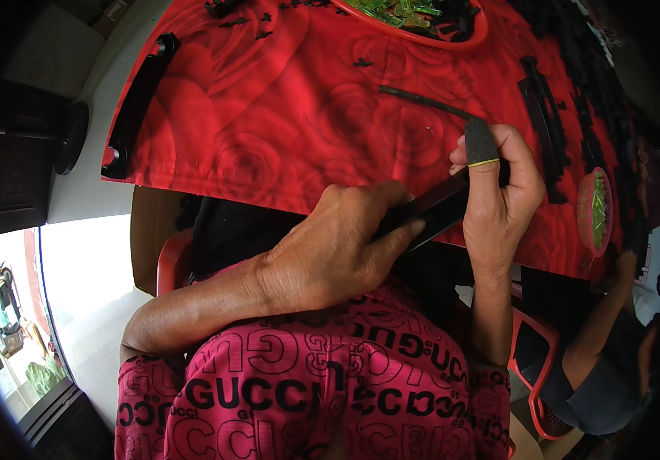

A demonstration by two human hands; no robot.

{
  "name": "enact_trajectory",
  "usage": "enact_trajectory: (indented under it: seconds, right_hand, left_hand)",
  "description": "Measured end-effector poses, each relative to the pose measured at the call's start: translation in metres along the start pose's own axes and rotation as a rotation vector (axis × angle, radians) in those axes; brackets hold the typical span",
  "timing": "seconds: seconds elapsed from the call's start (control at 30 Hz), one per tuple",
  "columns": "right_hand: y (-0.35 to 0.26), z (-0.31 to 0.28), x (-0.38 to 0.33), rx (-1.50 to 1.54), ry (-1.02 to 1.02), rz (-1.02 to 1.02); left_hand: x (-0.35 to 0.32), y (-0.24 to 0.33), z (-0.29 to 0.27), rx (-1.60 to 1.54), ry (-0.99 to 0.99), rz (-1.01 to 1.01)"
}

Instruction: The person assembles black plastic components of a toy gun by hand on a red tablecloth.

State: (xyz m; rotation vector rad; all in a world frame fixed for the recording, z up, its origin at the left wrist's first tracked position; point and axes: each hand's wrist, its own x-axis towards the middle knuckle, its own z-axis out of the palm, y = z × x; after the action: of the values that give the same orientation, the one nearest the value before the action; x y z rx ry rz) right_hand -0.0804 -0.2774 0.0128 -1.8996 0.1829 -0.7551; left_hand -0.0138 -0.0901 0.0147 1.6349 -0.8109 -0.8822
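A long black plastic part (438, 205) lies between my two hands in front of the red tablecloth's near edge. My left hand (334, 249) grips its near-left end, fingers over it and thumb along its lower side. My right hand (504, 192) is closed around the far-right end. A dark fabric finger cover (483, 143) with a yellow rim sits over my right thumb. Just beyond that thumb a thin black rod (425, 101) stretches left above the cloth; whether my fingers touch it I cannot tell.
A similar long black part (140, 107) lies along the table's left edge. A red basin (464, 44) at the back holds green translucent pieces and black bits. At right are more black parts (544, 115), a pink bowl (583, 218) of green pieces and another person's arm (602, 326).
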Motion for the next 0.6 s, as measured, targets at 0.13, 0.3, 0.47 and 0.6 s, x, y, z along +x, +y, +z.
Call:
enact_trajectory:
  seconds: [0.13,0.3,0.47,0.6]
  right_hand:
    - [-0.006,-0.008,0.005,-0.027,-0.082,0.026]
    - [-0.007,-0.031,0.016,-0.02,-0.326,-0.006]
    - [0.004,-0.043,0.019,-0.093,-0.643,-0.071]
    - [0.005,-0.041,0.017,-0.157,-0.743,0.066]
  left_hand:
    - [0.0,0.003,-0.002,-0.026,-0.001,-0.007]
    - [0.0,0.007,-0.011,0.043,-0.005,0.001]
    - [0.004,-0.006,-0.013,0.138,-0.002,0.04]
    - [0.005,-0.012,-0.013,0.223,-0.033,0.022]
